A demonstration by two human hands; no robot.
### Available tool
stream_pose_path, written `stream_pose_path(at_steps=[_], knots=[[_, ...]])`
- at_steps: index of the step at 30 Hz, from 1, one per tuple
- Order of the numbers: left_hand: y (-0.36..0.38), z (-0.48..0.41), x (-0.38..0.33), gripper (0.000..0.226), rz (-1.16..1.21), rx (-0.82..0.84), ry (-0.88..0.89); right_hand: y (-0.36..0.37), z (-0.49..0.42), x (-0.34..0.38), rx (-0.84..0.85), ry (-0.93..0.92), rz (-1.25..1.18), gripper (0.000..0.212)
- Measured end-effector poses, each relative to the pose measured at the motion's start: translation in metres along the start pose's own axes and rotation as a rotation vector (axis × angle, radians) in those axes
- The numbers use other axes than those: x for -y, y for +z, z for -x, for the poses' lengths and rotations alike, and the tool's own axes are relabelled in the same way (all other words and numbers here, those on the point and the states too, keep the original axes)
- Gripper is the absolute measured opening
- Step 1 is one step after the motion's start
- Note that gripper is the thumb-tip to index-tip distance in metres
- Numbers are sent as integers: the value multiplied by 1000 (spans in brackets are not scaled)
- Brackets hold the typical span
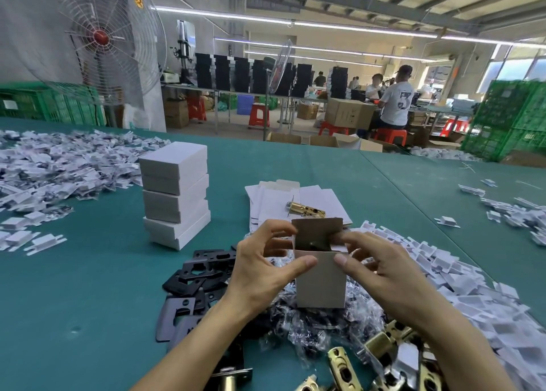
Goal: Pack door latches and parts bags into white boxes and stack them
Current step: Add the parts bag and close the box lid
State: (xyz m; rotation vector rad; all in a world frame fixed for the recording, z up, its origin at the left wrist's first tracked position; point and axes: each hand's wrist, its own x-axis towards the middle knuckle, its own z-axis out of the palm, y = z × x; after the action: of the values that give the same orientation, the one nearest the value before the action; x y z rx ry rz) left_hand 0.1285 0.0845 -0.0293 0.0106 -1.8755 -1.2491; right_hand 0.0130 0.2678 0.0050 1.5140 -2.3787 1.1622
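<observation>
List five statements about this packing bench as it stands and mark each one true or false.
1. The left hand and the right hand both hold an upright white box with its top flap open. True.
2. The stack of closed white boxes stands to the right of the held box. False: it stands to its left.
3. A brass latch lies on the flat box blanks beyond the held box. True.
4. The black plates sit on top of the stack. False: they lie on the green table, beside the left hand.
5. The table covering is red. False: it is green.
</observation>
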Motion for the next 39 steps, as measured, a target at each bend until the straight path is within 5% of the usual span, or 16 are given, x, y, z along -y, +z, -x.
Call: stream_pose_path(at_steps=[5,10,14,19,25,28,32,39], knots=[[2,1,6,49,40,-15,-16,4,1,-2,22,19,38,37],[2,1,5,39,52,18,-41,4,0,-1,42,43,14,21],[3,1,5,38,60,68,-116,1,0,4,41,39,-60,31],[3,0,6,36,122,131,-229,1,-3,10,-36,-34,-106,21],[2,-1,2,22,204,176,-259,3,-1,11,-175,-77,-212,30],[2,0,2,33,283,170,-251,2,1,12,-172,-76,-306,40],[3,-2,0,44,347,148,-279,1,1,14,-177,-90,-216,15],[0,-2,-4,46,286,197,-239,4,-1,19,-280,-86,-160,11]])
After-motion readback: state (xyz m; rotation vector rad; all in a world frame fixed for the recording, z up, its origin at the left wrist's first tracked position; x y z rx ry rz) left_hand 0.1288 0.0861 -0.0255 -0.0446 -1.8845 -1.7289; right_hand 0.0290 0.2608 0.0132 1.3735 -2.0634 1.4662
